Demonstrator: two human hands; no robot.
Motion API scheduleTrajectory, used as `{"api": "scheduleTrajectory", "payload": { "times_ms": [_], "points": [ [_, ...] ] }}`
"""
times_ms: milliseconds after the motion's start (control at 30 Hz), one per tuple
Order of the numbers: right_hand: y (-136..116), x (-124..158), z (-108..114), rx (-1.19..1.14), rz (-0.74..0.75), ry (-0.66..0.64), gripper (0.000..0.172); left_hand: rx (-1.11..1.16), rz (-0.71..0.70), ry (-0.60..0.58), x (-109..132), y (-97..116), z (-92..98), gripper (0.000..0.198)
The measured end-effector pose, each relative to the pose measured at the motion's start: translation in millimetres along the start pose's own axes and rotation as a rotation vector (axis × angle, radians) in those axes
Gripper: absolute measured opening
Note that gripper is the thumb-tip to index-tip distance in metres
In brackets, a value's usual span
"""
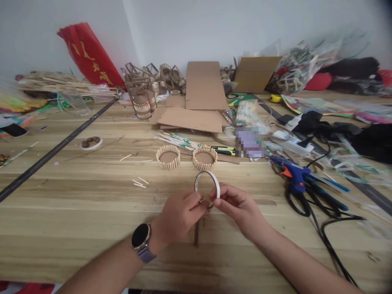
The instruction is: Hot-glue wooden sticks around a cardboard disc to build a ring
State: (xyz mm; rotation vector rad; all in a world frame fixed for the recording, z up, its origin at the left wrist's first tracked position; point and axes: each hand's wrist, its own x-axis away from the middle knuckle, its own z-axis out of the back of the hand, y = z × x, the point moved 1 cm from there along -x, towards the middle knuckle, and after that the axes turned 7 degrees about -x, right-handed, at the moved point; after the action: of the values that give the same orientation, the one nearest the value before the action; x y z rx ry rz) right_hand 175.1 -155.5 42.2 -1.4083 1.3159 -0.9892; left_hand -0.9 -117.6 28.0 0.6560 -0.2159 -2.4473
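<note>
My right hand (239, 207) grips a thin white tape roll (207, 183) upright over the wooden table (76, 204). My left hand (179, 214), a dark watch on its wrist, pinches at the roll's lower edge, apparently on the tape's end; what lies between its fingertips is too small to name. A narrow dark strip (196, 233) hangs or lies just below the hands. Two small round baskets made of wooden sticks, the left basket (168, 157) and the right basket (204, 158), stand just beyond the roll.
A blue glue gun (290, 173) with black cables lies to the right. Cardboard sheets (202, 96), more stick models (143, 96), packed chopsticks (180, 141), a utility knife (223, 150) and loose sticks (139, 182) lie behind and left. A red bag (90, 53) leans on the wall.
</note>
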Motion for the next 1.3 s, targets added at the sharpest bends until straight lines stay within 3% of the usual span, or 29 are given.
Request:
{"api": "scheduleTrajectory", "payload": {
  "times_ms": [200,300,433,533,600,700,800,867,967,1067,1233,1300],
  "points": [
    [4.1,-1.5,6.5,-0.203,-0.077,0.021,0.022,-0.106,-0.174,0.071,0.4,0.2,-1.2,0.025],
    [4.5,-1.4,6.9,-0.24,-0.096,0.012,0.023,-0.119,-0.156,0.102,0.0,0.4,-1.4,0.024],
    [4.4,-3.3,4.7,-0.322,-0.162,-0.006,0.027,0.169,-0.08,0.052,-1.3,4.0,3.8,0.022],
    [4.8,-4.5,5.1,-0.272,-0.218,-0.041,0.034,0.354,0.032,0.006,-3.3,6.7,10.9,0.031],
    [2.3,-4.2,8.1,-0.08,-0.161,-0.017,0.041,0.393,0.094,0.017,-4.9,6.9,15.2,0.037],
    [-8.0,-1.4,15.0,0.372,0.139,0.154,0.043,0.418,0.126,0.061,-6.1,5.4,18.6,0.036],
    [-18.4,3.2,17.3,0.681,0.511,0.272,0.026,0.435,0.146,0.067,-5.2,4.4,18.0,0.031],
    [-19.2,4.8,14.6,0.768,0.631,0.214,0.015,0.474,0.21,0.042,-4.1,4.6,16.3,0.029],
    [-9.7,3.7,6.9,0.836,0.593,0.072,0.005,0.653,0.345,0.0,-3.6,5.0,12.9,0.028],
    [4.6,1.2,-0.5,0.868,0.552,-0.019,0.021,0.784,0.381,-0.013,-5.2,5.6,10.2,0.026],
    [12.9,1.7,-4.4,0.894,0.583,-0.097,0.026,0.69,0.345,-0.079,-5.3,8.0,10.0,0.025],
    [10.9,3.3,-4.4,0.878,0.583,-0.125,0.027,0.625,0.327,-0.039,-3.4,9.1,11.3,0.023]
  ]
}}
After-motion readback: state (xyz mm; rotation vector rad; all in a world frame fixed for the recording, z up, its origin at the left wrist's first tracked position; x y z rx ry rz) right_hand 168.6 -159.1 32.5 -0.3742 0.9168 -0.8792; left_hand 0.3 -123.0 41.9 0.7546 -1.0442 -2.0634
